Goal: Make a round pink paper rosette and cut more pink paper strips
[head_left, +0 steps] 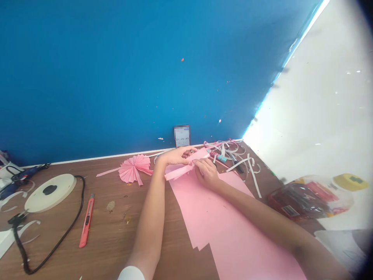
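Note:
Both hands hold a folded strip of pink paper [180, 171] above the pink sheets. My left hand [178, 155] reaches over its far side, thumb and fingers closed around it. From the right, my right hand [206, 174] pinches the strip near its middle with bent fingers. Part of the paper is hidden behind the fingers. Beneath lie large pink paper sheets [204, 210], overlapping on the wooden table. A pleated pink paper fan [134, 170] with loose strip ends rests to the left of my left hand.
A phone [182, 136] showing a timer leans on the blue wall. Paper offcuts [253, 175] and a glue stick [221, 158] lie at back right. A red box cutter [87, 221], a round white disc [51, 193] with black cable, and a plastic jar [314, 196] are around.

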A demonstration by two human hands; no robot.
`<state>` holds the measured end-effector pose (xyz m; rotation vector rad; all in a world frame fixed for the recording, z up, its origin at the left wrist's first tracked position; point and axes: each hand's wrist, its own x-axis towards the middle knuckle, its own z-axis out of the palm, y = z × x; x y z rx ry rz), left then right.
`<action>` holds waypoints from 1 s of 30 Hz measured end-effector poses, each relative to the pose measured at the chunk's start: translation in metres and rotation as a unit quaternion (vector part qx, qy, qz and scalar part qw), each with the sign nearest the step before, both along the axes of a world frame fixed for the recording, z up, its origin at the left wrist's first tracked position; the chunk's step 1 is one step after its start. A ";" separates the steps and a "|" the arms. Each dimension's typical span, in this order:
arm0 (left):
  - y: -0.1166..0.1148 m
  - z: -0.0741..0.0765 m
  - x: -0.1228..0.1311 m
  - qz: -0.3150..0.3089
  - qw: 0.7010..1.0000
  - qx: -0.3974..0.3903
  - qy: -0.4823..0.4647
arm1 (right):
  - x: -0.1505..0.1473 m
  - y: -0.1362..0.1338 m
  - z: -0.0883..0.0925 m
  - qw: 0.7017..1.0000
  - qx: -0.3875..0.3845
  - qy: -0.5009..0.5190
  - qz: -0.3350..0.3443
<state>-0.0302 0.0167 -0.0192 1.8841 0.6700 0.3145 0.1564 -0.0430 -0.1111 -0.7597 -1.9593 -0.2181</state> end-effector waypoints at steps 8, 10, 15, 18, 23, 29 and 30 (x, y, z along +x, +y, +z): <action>0.010 -0.011 -0.004 0.031 0.998 -0.056 0.027 | 0.002 -0.003 -0.003 0.998 -0.056 -0.007 0.024; 0.013 -0.013 -0.005 0.032 0.998 -0.044 0.025 | 0.001 -0.005 -0.002 0.998 -0.052 -0.018 0.032; 0.014 -0.010 -0.003 0.021 0.999 0.011 0.043 | -0.002 -0.007 -0.002 0.998 -0.057 -0.030 0.013; 0.012 -0.007 0.000 0.014 0.999 0.031 0.037 | -0.005 -0.008 -0.001 0.998 -0.045 -0.036 -0.007; 0.006 -0.001 0.003 0.016 0.996 0.076 0.036 | -0.009 -0.009 -0.004 0.998 -0.024 -0.034 -0.038; 0.002 0.003 0.005 0.015 0.996 0.082 0.036 | -0.010 -0.006 -0.011 0.998 -0.013 -0.027 -0.048; 0.002 0.003 0.005 0.017 0.996 0.082 0.034 | -0.010 -0.005 -0.012 0.999 -0.009 -0.026 -0.045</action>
